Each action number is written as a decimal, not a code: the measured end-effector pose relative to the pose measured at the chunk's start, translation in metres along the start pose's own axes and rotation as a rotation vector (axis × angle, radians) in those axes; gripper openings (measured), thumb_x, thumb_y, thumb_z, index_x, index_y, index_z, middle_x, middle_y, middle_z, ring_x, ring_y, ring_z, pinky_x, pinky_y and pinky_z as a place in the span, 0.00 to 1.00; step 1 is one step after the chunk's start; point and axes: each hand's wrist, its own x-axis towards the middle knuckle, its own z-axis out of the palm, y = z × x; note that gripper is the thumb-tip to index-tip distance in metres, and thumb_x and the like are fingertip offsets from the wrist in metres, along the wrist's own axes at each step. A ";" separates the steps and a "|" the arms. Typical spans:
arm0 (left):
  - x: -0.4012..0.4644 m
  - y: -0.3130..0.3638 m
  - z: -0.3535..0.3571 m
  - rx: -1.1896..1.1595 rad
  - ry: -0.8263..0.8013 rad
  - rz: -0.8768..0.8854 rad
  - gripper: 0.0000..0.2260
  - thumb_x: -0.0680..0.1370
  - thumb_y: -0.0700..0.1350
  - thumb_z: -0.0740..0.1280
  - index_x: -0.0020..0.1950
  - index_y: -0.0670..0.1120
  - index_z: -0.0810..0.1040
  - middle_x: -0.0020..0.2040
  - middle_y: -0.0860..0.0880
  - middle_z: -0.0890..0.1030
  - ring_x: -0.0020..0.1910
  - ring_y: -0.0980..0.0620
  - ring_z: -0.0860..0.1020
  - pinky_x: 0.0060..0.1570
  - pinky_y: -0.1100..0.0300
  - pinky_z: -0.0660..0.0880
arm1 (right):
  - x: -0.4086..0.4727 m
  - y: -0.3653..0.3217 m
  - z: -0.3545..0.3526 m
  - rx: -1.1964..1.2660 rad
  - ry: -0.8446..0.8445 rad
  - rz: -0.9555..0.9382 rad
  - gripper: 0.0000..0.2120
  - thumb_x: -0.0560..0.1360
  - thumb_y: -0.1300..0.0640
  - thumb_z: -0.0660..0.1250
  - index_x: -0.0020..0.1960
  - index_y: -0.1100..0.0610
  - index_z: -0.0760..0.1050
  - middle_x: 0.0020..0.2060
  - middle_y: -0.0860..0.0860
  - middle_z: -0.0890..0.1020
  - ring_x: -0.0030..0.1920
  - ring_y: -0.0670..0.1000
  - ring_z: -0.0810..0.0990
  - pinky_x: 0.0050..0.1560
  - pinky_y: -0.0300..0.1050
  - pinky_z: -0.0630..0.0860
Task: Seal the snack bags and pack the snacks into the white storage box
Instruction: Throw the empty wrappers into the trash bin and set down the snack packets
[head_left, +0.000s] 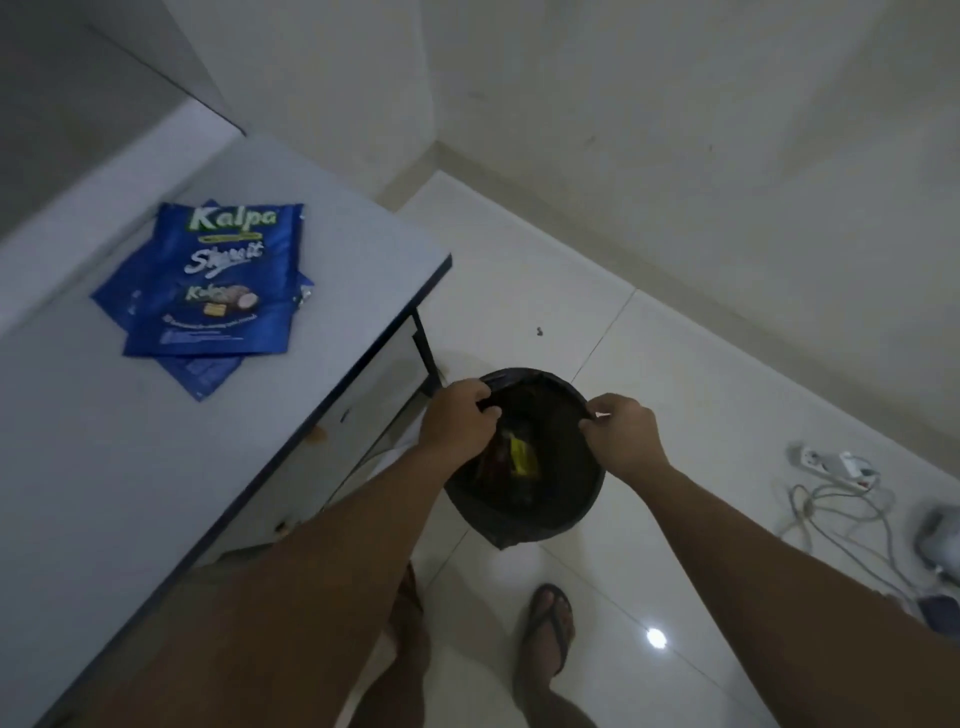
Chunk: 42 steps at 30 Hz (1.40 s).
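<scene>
The snack bags (218, 280) are glossy blue foil-like plastic, lightly creased. The table (104, 467) has a smooth, matt pale top (its edge is trimmed dark). The floor (675, 415) is polished white tile, mirroring a lamp. The bin liner (566, 499) looks like thin, dull black plastic.

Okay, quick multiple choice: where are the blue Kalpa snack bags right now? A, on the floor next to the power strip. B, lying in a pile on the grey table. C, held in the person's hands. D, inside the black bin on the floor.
B: the blue Kalpa snack bags lie overlapped on the grey table, while the left hand and right hand pinch the rim of the black bin on the floor.
</scene>
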 end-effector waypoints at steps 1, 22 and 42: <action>-0.002 0.008 -0.016 -0.005 0.011 0.028 0.11 0.75 0.45 0.68 0.55 0.42 0.80 0.54 0.43 0.81 0.56 0.44 0.79 0.56 0.53 0.76 | 0.000 -0.015 -0.009 0.000 0.013 -0.032 0.13 0.74 0.58 0.67 0.56 0.61 0.79 0.55 0.56 0.82 0.55 0.57 0.80 0.56 0.42 0.73; -0.016 -0.085 -0.314 0.004 0.461 -0.197 0.15 0.72 0.41 0.68 0.58 0.42 0.79 0.58 0.40 0.80 0.57 0.40 0.78 0.56 0.51 0.76 | -0.028 -0.336 0.041 -0.137 -0.037 -0.144 0.21 0.70 0.43 0.68 0.55 0.58 0.76 0.53 0.58 0.80 0.53 0.59 0.80 0.47 0.46 0.74; 0.011 -0.130 -0.329 -0.411 0.308 -0.342 0.03 0.63 0.36 0.68 0.30 0.39 0.77 0.37 0.37 0.82 0.39 0.41 0.83 0.41 0.41 0.82 | -0.009 -0.329 0.064 0.015 0.122 0.015 0.13 0.72 0.56 0.67 0.53 0.62 0.73 0.52 0.62 0.79 0.53 0.63 0.78 0.46 0.47 0.71</action>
